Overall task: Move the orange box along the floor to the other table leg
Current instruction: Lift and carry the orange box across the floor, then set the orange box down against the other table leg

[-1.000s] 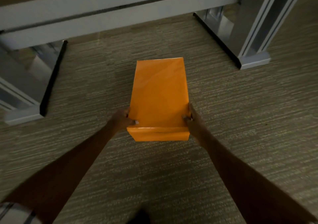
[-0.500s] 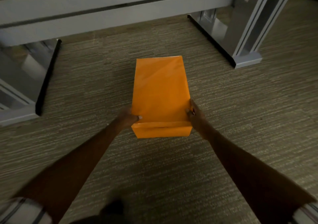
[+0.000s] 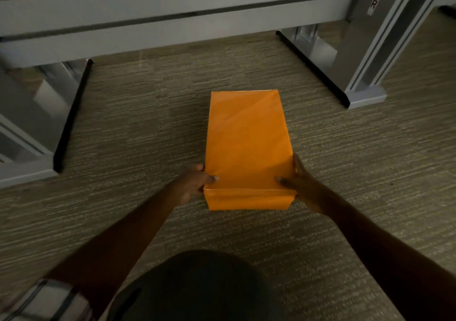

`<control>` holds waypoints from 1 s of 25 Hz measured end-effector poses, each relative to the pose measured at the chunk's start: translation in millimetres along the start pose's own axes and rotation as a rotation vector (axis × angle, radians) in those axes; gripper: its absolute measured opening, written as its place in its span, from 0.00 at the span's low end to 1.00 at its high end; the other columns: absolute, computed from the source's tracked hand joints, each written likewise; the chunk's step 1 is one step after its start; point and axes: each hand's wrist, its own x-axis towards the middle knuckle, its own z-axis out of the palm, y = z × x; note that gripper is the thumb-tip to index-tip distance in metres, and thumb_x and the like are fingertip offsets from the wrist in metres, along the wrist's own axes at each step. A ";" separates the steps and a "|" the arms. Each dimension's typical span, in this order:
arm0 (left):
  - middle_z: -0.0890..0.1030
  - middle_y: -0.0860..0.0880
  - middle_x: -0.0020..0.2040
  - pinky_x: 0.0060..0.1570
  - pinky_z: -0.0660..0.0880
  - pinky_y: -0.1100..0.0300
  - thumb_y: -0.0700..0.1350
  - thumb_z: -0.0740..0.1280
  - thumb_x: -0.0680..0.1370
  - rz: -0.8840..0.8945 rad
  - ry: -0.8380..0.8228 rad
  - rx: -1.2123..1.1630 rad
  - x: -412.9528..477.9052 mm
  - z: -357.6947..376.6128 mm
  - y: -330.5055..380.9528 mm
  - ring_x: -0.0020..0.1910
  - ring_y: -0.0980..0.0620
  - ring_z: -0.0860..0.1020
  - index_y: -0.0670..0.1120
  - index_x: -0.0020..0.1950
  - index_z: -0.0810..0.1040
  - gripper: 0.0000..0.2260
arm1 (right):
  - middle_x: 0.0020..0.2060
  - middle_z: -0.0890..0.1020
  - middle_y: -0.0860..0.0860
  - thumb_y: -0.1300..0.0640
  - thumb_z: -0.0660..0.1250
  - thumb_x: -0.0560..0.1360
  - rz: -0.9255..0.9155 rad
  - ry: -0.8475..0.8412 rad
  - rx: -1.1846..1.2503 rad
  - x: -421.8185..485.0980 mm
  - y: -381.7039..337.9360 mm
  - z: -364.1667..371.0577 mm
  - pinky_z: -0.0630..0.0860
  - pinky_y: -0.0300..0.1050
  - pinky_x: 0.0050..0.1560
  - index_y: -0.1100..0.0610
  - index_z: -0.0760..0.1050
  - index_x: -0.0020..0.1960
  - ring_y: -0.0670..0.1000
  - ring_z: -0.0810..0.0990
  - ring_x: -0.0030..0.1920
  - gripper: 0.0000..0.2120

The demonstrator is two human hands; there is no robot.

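An orange box, long and flat on top, lies on the carpet between two grey table legs. My left hand grips its near left corner, thumb on the top face. On the opposite side my right hand clasps the near right corner, fingers along the side. The right table leg, marked with an R label, stands to the upper right of the box. The left table leg stands at the left edge of view.
A grey crossbeam of the table runs across the top of the view. Striped carpet covers the floor. My dark knee fills the bottom middle.
The box and both hands sit further right in view, nearer the right table leg. The left leg shows more. My knee has come into the bottom of the view.
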 end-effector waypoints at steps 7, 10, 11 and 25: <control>0.81 0.41 0.65 0.66 0.75 0.39 0.37 0.71 0.76 0.073 0.086 -0.015 -1.4 -42.7 -14.4 0.63 0.40 0.79 0.43 0.69 0.76 0.21 | 0.81 0.62 0.55 0.59 0.74 0.76 -0.047 0.102 -0.032 8.0 -23.1 43.8 0.72 0.68 0.71 0.42 0.43 0.83 0.61 0.70 0.75 0.50; 0.82 0.43 0.64 0.57 0.79 0.45 0.35 0.70 0.76 0.091 0.089 -0.027 -13.2 -96.3 -27.3 0.58 0.44 0.82 0.45 0.65 0.77 0.17 | 0.82 0.60 0.55 0.60 0.73 0.77 -0.075 0.074 -0.069 20.1 -37.3 93.8 0.71 0.68 0.72 0.46 0.43 0.84 0.62 0.68 0.76 0.49; 0.82 0.43 0.63 0.56 0.79 0.47 0.35 0.70 0.76 0.096 0.097 -0.028 -19.8 -118.2 -34.6 0.57 0.45 0.82 0.46 0.65 0.77 0.18 | 0.82 0.58 0.55 0.59 0.72 0.77 -0.074 0.067 -0.092 24.2 -40.9 114.8 0.69 0.68 0.73 0.47 0.42 0.84 0.62 0.66 0.78 0.49; 0.82 0.45 0.61 0.45 0.81 0.54 0.36 0.71 0.75 0.081 0.361 0.048 -118.1 -370.2 -116.7 0.53 0.47 0.83 0.44 0.71 0.74 0.24 | 0.81 0.63 0.56 0.60 0.66 0.82 -0.278 -0.222 -0.279 92.4 -79.5 375.6 0.70 0.59 0.75 0.47 0.51 0.83 0.59 0.69 0.76 0.36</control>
